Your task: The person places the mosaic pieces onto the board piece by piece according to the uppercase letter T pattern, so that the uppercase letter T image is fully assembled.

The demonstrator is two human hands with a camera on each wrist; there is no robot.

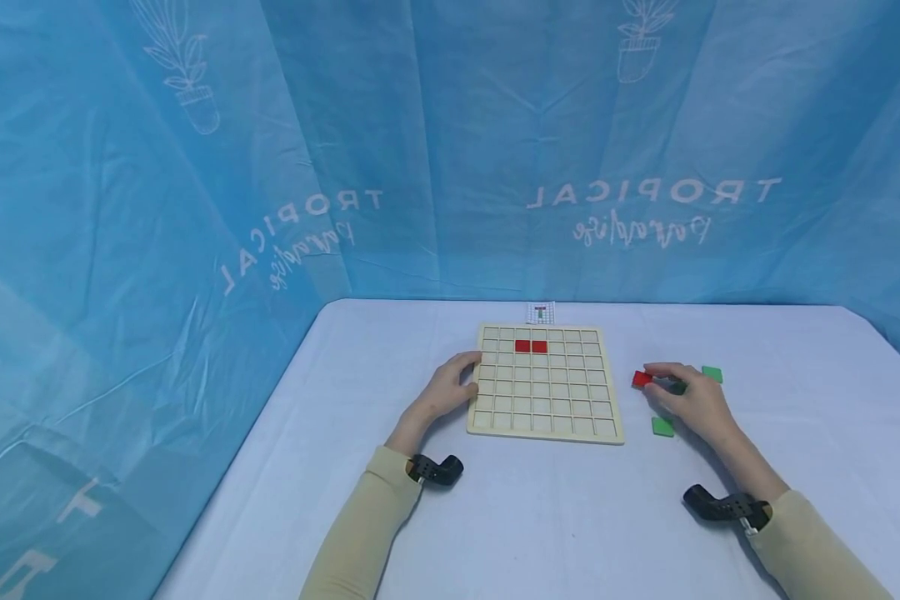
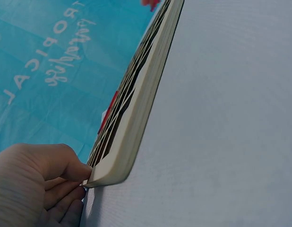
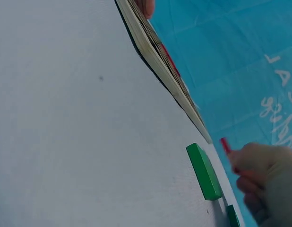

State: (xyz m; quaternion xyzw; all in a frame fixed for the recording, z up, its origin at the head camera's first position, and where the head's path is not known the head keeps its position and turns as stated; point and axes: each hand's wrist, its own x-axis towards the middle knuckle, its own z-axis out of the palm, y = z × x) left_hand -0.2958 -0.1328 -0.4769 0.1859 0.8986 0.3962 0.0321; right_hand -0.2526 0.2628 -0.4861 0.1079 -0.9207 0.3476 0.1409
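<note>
A wooden grid board (image 1: pixel 542 400) lies on the white table, and two red tiles (image 1: pixel 531 347) sit side by side in its second row from the back. My left hand (image 1: pixel 444 387) holds the board's left edge; in the left wrist view its thumb and fingers (image 2: pixel 70 165) close on the rim near a corner. To the right of the board, my right hand (image 1: pixel 693 404) pinches another red tile (image 1: pixel 641 379) between thumb and fingers. Around that hand lie green tiles: one in front (image 1: pixel 663 427), one behind (image 1: pixel 712 374), and one partly hidden beneath it (image 1: pixel 677 388).
A small printed pattern card (image 1: pixel 540 313) lies just behind the board, showing red and green squares on a grid. Blue curtains (image 1: pixel 540 150) with white lettering hang behind and to the left of the table (image 1: pixel 540 517).
</note>
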